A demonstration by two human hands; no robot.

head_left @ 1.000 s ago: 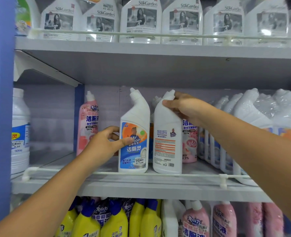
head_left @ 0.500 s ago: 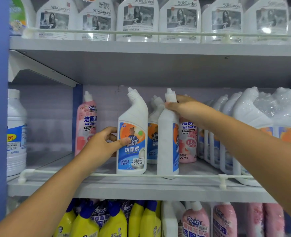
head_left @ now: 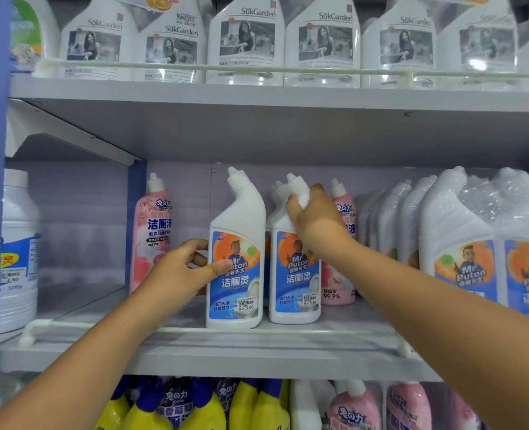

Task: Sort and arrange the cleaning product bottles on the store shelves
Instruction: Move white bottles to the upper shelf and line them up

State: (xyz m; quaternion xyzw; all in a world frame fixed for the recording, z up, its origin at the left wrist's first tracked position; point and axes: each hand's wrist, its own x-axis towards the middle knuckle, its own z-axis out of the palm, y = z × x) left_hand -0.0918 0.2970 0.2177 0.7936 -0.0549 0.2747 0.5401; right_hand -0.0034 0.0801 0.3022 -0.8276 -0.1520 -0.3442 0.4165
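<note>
Nearest, along the front edge of the middle shelf (head_left: 257,355), a thin white guard rail (head_left: 288,331) runs across at the feet of the bottles. Just behind it stand two white Mr Puton toilet-cleaner bottles, side by side and upright, labels facing out. The left hand (head_left: 176,274) holds the left Mr Puton bottle (head_left: 236,265) at mid-body, its thumb pressed on the label and its fingers curled round the bottle's left side. The right hand (head_left: 311,212) grips the right Mr Puton bottle (head_left: 294,274) high up at the neck, fingers wrapped just under the angled cap. The two bottles are near touching at the base.

Behind the right one, another white bottle (head_left: 277,193) of the same kind stands almost hidden, only its cap and shoulder showing. A pink bottle (head_left: 339,274) stands behind and to the right, partly covered by the right wrist. Another pink bottle (head_left: 151,231) stands further back on the left, apart from the pair. To the right crowd shrink-wrapped packs of white bottles (head_left: 468,243). At the far left is a squat white jug (head_left: 19,249).

Below, yellow bottles (head_left: 241,408) and pink ones fill the lower shelf; above, a row of SukGarden bottles (head_left: 247,41) lines the top shelf.
</note>
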